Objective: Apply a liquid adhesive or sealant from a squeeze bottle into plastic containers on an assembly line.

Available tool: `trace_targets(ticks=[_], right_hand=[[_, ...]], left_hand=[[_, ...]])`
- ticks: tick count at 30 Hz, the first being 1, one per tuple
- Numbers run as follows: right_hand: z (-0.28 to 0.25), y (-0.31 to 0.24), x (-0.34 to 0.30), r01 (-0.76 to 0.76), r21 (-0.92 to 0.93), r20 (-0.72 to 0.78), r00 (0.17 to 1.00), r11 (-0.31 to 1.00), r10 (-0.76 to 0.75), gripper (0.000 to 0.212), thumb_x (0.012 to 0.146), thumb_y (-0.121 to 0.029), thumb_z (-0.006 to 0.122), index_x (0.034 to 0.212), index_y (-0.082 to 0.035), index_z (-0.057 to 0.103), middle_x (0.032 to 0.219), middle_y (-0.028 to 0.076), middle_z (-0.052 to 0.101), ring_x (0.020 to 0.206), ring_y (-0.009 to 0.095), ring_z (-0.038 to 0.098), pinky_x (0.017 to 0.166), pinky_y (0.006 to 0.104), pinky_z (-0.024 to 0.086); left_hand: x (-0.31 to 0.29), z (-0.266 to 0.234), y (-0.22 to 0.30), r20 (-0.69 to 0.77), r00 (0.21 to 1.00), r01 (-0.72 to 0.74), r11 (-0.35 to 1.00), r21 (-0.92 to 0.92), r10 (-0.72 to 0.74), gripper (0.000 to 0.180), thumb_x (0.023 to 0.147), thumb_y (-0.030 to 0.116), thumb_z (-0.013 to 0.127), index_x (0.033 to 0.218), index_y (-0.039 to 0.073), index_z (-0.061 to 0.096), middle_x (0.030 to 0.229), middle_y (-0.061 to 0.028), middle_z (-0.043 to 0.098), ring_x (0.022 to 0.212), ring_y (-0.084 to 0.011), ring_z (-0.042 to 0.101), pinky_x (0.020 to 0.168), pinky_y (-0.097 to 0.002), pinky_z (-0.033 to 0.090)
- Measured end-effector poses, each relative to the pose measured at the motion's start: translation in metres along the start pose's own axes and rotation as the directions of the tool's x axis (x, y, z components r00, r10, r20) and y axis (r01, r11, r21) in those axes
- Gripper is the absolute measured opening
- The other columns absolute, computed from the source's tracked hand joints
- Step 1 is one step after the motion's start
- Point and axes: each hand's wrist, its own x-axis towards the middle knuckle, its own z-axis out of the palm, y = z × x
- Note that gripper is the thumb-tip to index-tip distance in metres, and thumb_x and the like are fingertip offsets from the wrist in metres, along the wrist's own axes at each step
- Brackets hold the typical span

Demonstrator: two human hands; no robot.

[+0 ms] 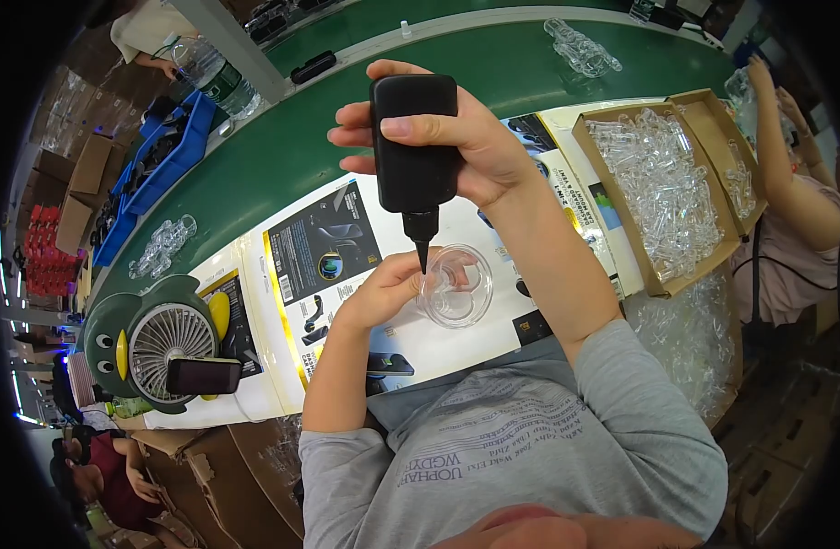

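Observation:
My right hand (pixel 489 151) grips a black squeeze bottle (pixel 416 142), its narrow nozzle pointing down. Below it, my left hand (pixel 381 291) has its fingers closed on a clear plastic round part (pixel 472 309) with a wide rim. The nozzle tip comes down at the left edge of that part; whether it touches cannot be made out. Some of my left fingers are behind the see-through plastic.
Printed cardboard sheets (pixel 271 316) cover the work surface. At the right stands a carton (pixel 662 274) full of clear plastic pieces. A green fan (pixel 150 297) with a phone (pixel 204 376) is at the left. Clear parts (pixel 163 245) lie on the green belt (pixel 301 114). Other people work nearby.

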Motion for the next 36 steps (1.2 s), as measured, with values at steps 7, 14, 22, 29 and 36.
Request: trace_targets(ticks=[7,14,22,29,36], right_hand=[[0.008,-0.018,-0.009,-0.031,-0.197,0.101,0.994,0.980,0.051,0.052,0.065,0.001,0.065,0.110,-0.013,0.042,0.098,0.017,0.061,0.095,0.034,0.060,0.083,0.0481,0.050],[-0.002,-0.020,-0.009,0.090,-0.063,-0.020,0.996,0.994,-0.091,0.054,0.066,0.000,0.065,0.112,-0.016,0.042,0.096,0.011,0.056,0.090,0.028,0.060,0.084,0.0472,0.049],[-0.019,-0.026,-0.001,0.389,-0.124,-0.134,0.905,0.913,-0.404,0.038,0.080,-0.005,0.050,0.117,-0.009,0.041,0.103,0.015,0.053,0.098,0.025,0.053,0.089,0.0370,0.045],[-0.076,0.008,0.020,0.191,-0.981,0.188,0.863,-0.042,-0.469,0.039,0.075,0.005,0.051,0.111,-0.010,0.048,0.110,0.006,0.056,0.108,0.022,0.050,0.095,0.0358,0.038],[-0.114,0.035,-0.015,0.365,-0.820,0.322,0.931,-0.441,0.172,0.044,0.065,0.013,0.052,0.097,-0.015,0.062,0.116,0.003,0.056,0.124,0.024,0.038,0.106,0.0477,0.024]], left_hand=[[0.003,0.004,0.013,-0.001,0.999,0.054,0.998,0.041,-0.054,0.036,0.090,0.026,0.046,0.112,-0.001,0.055,0.098,-0.0065,0.060,0.091,-0.0150,0.056,0.084,-0.0280,0.042],[0.005,-0.003,0.007,-0.012,0.996,0.085,0.986,-0.147,-0.088,0.039,0.092,0.026,0.044,0.114,-0.006,0.051,0.092,-0.0080,0.060,0.085,-0.0150,0.057,0.079,-0.0278,0.044],[0.006,-0.027,-0.006,-0.591,0.806,-0.180,0.937,-0.301,-0.035,0.042,0.091,0.024,0.041,0.120,-0.005,0.044,0.094,-0.0148,0.058,0.080,-0.0228,0.058,0.074,-0.0338,0.047],[-0.003,-0.062,-0.018,-0.789,0.614,-0.404,0.874,-0.269,0.041,0.049,0.094,0.035,0.036,0.126,-0.001,0.039,0.104,-0.0130,0.055,0.086,-0.0193,0.054,0.077,-0.0331,0.045],[-0.001,-0.064,-0.026,-0.756,0.653,-0.377,0.884,-0.276,0.042,0.043,0.095,0.030,0.035,0.125,0.000,0.041,0.107,-0.0155,0.055,0.088,-0.0210,0.056,0.079,-0.0347,0.045]])
